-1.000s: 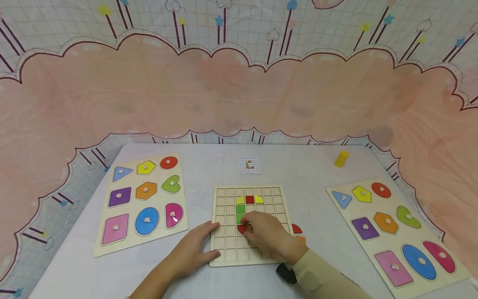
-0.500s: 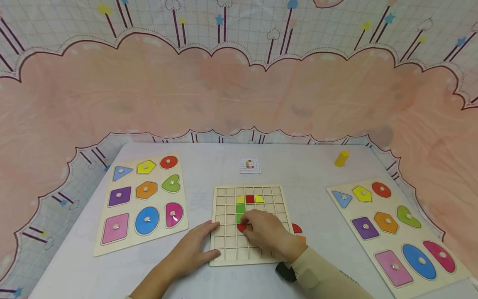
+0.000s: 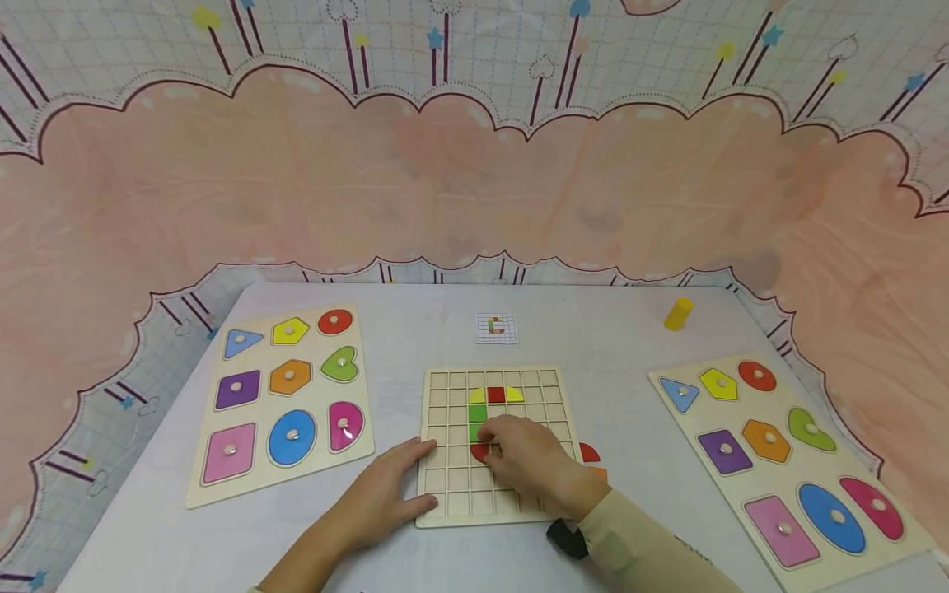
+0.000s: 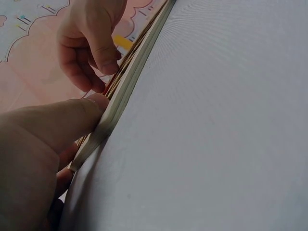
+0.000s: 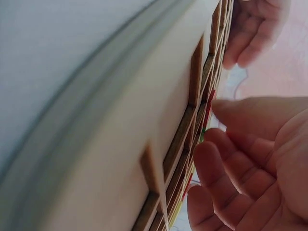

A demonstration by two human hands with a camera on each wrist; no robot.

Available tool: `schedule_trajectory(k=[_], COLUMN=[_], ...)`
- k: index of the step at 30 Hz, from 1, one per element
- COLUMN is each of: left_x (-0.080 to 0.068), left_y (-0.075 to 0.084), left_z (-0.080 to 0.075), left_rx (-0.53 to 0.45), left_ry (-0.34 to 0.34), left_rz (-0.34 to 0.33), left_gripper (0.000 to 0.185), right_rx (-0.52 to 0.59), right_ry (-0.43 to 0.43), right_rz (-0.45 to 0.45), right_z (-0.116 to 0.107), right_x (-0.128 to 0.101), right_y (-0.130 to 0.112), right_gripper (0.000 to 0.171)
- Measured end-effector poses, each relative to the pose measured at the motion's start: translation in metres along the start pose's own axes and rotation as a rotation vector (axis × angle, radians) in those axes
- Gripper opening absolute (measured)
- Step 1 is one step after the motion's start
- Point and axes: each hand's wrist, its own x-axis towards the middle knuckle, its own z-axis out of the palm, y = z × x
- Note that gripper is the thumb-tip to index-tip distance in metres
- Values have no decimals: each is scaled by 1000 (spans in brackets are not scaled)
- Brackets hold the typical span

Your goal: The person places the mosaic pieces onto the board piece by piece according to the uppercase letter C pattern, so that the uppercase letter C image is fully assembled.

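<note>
A wooden grid board (image 3: pixel 446 486) lies on the table in front of me. My left hand (image 3: pixel 378 498) rests at its left side, thumb and fingers spread along the edge; in the left wrist view the thumb (image 4: pixel 79 115) touches that edge. My right hand (image 3: pixel 530 461) is over the middle of the board, thumb and curled fingers pinching a red quarter-circle piece (image 3: pixel 478 453). Directly above this piece sit two green squares (image 3: pixel 478 414). A red square (image 3: pixel 496 395) lies between two yellow quarter-circles (image 3: pixel 515 395) in the upper row. The right hand partly covers the red piece.
A small pattern card (image 3: pixel 496 329) lies behind the board. Knobbed shape puzzles stand left (image 3: pixel 278 403) and right (image 3: pixel 786 469). A yellow cylinder (image 3: pixel 678 315) is at the back right. Another red piece (image 3: pixel 589 453) and an orange piece (image 3: pixel 599 474) lie by the board's right edge.
</note>
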Motion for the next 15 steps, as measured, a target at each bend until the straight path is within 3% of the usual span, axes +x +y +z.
schedule_trajectory(k=[15], left_x=[0], left_y=[1], left_z=[-1], left_rx=[-8], left_ry=[-2], left_rz=[1], left_gripper=[67], right_rx=[-23], right_ry=[-8], right_rz=[4], right_z=[0], right_x=[1], right_y=[-3], right_gripper=[22])
